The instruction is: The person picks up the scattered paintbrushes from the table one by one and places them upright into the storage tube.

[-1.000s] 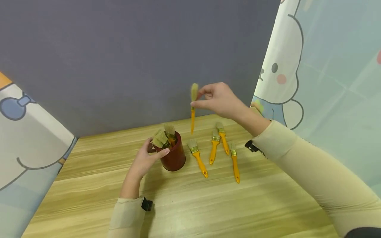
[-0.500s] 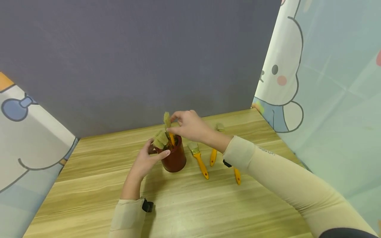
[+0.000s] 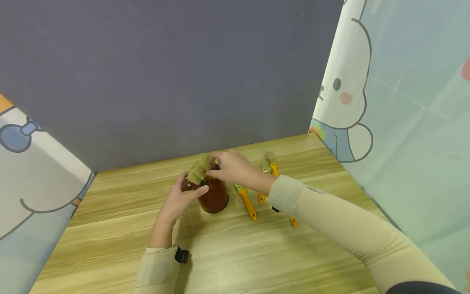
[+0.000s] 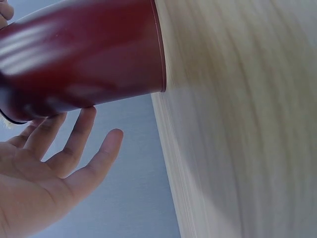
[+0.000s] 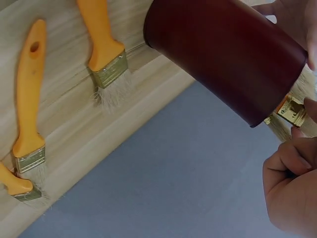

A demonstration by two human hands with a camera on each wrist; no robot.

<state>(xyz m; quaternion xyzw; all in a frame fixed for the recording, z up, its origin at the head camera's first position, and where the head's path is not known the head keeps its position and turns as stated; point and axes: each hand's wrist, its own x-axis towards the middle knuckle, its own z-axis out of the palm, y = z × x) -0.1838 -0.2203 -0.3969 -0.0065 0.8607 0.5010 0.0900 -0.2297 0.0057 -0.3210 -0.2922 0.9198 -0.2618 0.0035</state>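
Note:
A dark red cylindrical can (image 3: 214, 200) stands upright on the table, with several paintbrushes in it, their pale bristles (image 3: 197, 172) pointing up above the rim. My left hand (image 3: 179, 201) holds the can near its top from the left, thumb on the near side; the left wrist view shows the fingers (image 4: 81, 131) along its far side. Over the can's opening, my right hand (image 3: 235, 168) pinches a paintbrush (image 5: 292, 111) near its brass-coloured ferrule, as the right wrist view shows. That brush's handle is hidden inside the can.
Just right of the can a yellow-handled paintbrush (image 3: 249, 206) lies on the wooden table (image 3: 227, 253). More such brushes (image 3: 273, 165) lie further right, partly covered by my right forearm. A grey panel (image 3: 183, 81) rises behind the table, with printed walls at both sides.
My right hand has brought the paintbrush from the air at the right, leftward and down into the can, its bristles now level with the others. My left hand has kept its hold on the can.

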